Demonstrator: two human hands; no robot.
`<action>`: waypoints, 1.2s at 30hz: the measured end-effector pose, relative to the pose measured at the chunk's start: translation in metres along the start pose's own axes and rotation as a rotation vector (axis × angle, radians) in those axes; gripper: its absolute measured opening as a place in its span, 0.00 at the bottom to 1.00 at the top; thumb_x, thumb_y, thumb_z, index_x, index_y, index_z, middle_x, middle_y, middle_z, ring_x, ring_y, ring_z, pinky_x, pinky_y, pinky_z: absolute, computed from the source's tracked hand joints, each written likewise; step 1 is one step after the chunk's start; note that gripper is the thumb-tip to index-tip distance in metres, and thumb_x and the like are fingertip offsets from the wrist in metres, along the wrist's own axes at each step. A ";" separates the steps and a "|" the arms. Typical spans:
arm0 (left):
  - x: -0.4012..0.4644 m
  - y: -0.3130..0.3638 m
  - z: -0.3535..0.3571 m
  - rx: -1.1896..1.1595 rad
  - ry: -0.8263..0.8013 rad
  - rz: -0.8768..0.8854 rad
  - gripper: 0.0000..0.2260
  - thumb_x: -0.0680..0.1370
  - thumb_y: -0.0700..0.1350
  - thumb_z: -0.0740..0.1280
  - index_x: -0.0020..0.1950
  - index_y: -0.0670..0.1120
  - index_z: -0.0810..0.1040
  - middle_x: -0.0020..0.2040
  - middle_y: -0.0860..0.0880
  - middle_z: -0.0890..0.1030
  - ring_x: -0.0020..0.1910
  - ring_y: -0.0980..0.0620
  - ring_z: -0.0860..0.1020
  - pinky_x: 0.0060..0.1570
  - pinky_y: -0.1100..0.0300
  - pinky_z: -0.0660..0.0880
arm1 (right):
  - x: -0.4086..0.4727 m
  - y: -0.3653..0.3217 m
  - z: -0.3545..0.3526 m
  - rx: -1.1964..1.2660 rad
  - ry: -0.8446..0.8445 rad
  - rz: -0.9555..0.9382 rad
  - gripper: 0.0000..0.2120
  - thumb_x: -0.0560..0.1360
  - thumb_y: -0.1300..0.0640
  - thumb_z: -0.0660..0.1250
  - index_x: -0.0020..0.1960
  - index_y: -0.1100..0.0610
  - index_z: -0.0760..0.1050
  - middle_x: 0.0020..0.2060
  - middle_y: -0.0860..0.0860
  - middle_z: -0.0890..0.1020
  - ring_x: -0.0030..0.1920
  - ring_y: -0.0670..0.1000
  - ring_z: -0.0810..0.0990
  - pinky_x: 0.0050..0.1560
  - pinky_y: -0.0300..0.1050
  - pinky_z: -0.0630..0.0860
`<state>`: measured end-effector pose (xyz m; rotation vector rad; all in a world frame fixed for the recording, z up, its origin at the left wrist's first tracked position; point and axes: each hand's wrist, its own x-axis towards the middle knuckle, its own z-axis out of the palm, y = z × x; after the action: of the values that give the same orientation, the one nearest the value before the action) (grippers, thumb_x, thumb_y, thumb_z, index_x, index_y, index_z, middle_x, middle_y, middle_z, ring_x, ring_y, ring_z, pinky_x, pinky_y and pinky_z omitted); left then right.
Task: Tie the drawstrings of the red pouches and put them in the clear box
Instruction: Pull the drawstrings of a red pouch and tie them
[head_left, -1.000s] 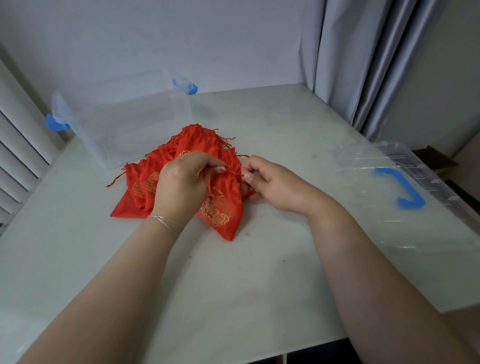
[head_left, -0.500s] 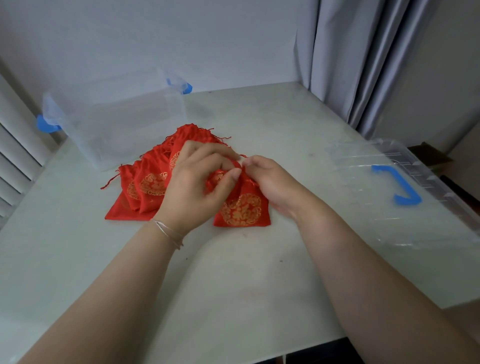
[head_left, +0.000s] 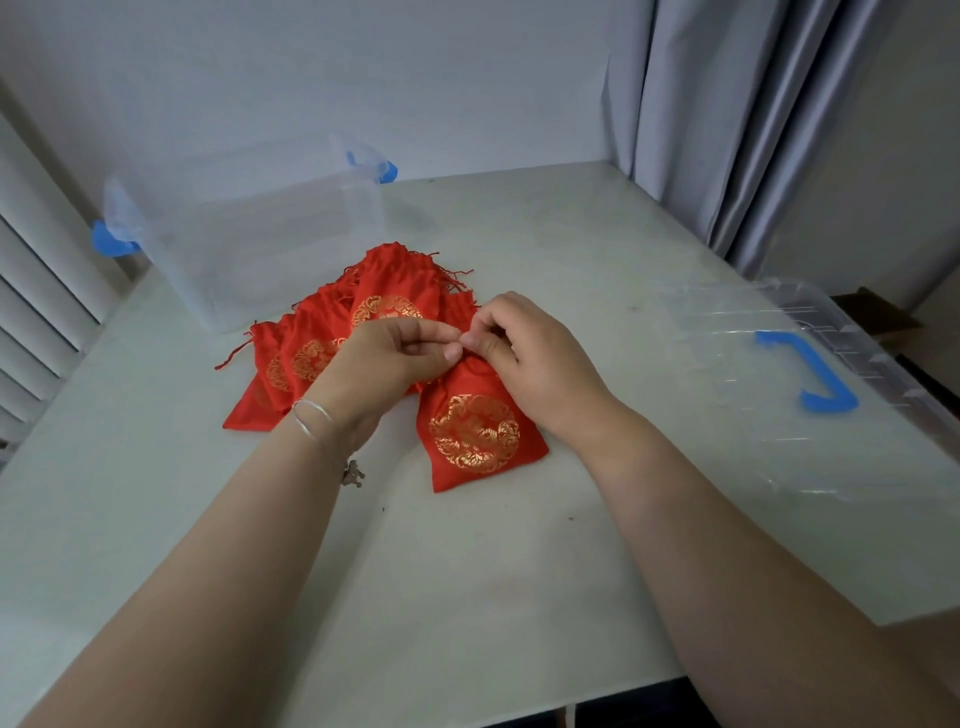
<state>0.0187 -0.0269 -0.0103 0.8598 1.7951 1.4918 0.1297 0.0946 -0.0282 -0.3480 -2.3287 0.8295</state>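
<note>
Head cam's showing both hands, left hand (head_left: 387, 358) and right hand (head_left: 524, 353), pinching the drawstring at the pouch (head_left: 480, 431) neck, its body trailing toward her on the table (head_left: 467, 571), clear box (head_left: 260, 249) sitting far-left.

A plain domestic room, most likely a home. A pale table (head_left: 467, 571) sits pushed into a corner of bare, light walls (head_left: 363, 78). Grey curtains (head_left: 727, 130) hang in folds beyond the right hand (head_left: 530, 358), at the table's far right corner. White slatted shutters (head_left: 36, 291) run along the side past the left hand (head_left: 384, 358). No benches, tools or signage mark it as a workplace.
</note>
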 end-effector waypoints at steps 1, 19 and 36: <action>-0.001 0.001 0.000 0.036 -0.011 0.008 0.06 0.72 0.37 0.71 0.47 0.44 0.82 0.43 0.44 0.84 0.43 0.52 0.82 0.47 0.63 0.79 | 0.000 0.000 0.000 -0.024 -0.015 -0.020 0.07 0.78 0.53 0.64 0.44 0.57 0.73 0.41 0.45 0.74 0.42 0.45 0.73 0.43 0.39 0.70; -0.006 0.004 0.004 0.198 0.111 0.231 0.02 0.74 0.41 0.71 0.44 0.43 0.83 0.42 0.43 0.83 0.41 0.52 0.78 0.47 0.54 0.76 | 0.002 0.006 0.000 0.276 -0.181 0.158 0.09 0.78 0.64 0.62 0.56 0.58 0.78 0.50 0.50 0.81 0.52 0.46 0.78 0.55 0.37 0.71; -0.002 0.006 -0.002 -0.085 0.181 0.039 0.04 0.71 0.36 0.72 0.41 0.45 0.83 0.34 0.52 0.82 0.33 0.60 0.78 0.37 0.69 0.74 | -0.003 -0.001 -0.005 0.090 -0.131 -0.017 0.06 0.76 0.57 0.66 0.40 0.53 0.74 0.43 0.43 0.70 0.45 0.42 0.74 0.42 0.28 0.65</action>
<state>0.0190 -0.0289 -0.0040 0.7420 1.8363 1.7055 0.1350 0.0949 -0.0261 -0.2414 -2.4009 0.9717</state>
